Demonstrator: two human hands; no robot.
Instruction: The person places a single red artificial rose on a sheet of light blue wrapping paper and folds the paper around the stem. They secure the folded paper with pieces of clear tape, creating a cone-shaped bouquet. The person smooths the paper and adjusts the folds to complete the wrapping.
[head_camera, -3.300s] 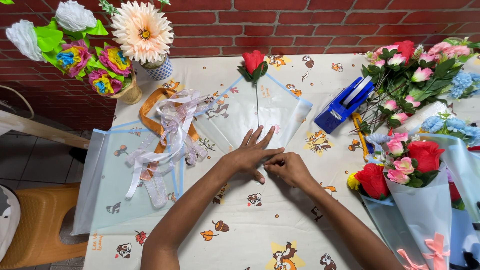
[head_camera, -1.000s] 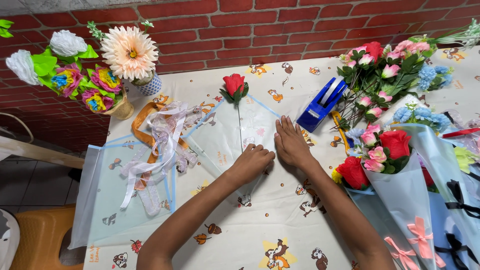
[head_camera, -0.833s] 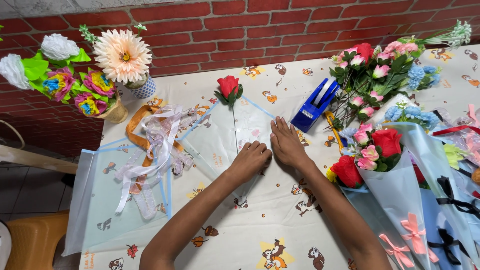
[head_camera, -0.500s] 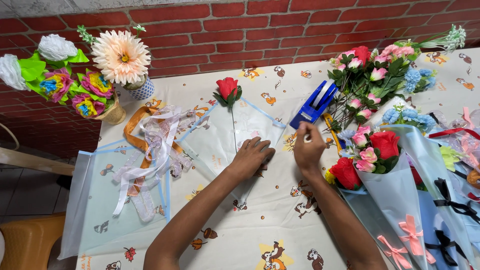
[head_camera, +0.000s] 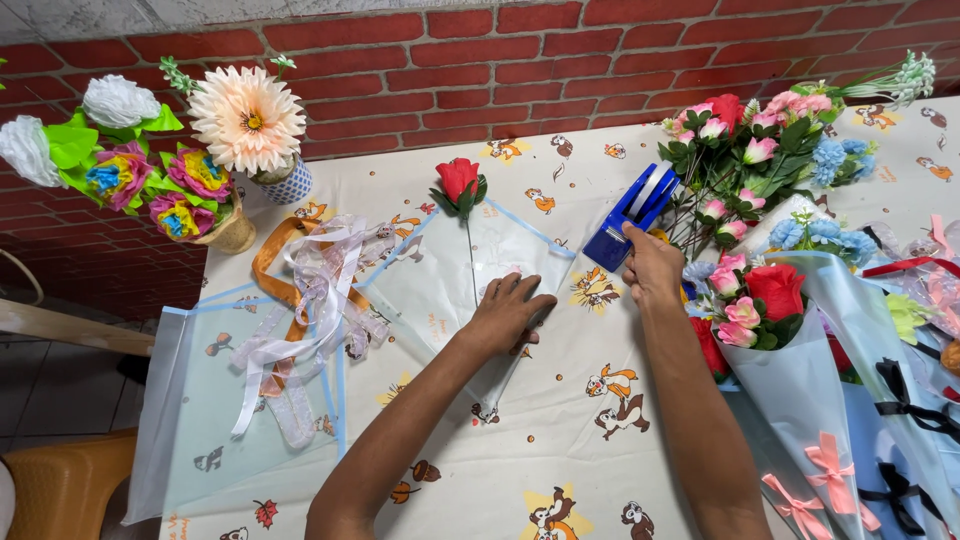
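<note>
Change: right hand (head_camera: 652, 268) has left the folded wrap, where it lay beside the left hand moments ago, and has travelled up and right to the blue tape dispenser (head_camera: 632, 215); the left hand (head_camera: 507, 315) has stayed put.
Right fingers: curled onto the near end of the blue plastic tape dispenser, thumb up against its side; how firmly they grip I cannot tell.
Left fingers: spread apart and flat, pressing down on the clear cellophane wrapping sheet with pale blue edges (head_camera: 500, 250).
Wrapped thing: single red artificial rose on a thin stem (head_camera: 458, 180) lies inside that folded sheet, bloom pointing toward the wall, stem running down to just beside the left fingertips.
Dispenser spot: on the table, tilted, between the folded wrap and the loose bunch of pink, red and blue artificial flowers (head_camera: 750, 150).
Left of the wrap: a tangle of white sheer ribbon and orange ribbon (head_camera: 310, 300) on a further flat stack of clear sheets (head_camera: 190, 420).
Right of the arm: finished bouquet in a pale blue cone with a red rose and pink buds (head_camera: 770, 320), close against the right forearm.
Far left: vases of paper flowers, one a big peach daisy (head_camera: 247, 118).
Surface: cream tablecloth printed with cartoon chipmunks (head_camera: 560, 440), set against a red brick wall (head_camera: 500, 70).
</note>
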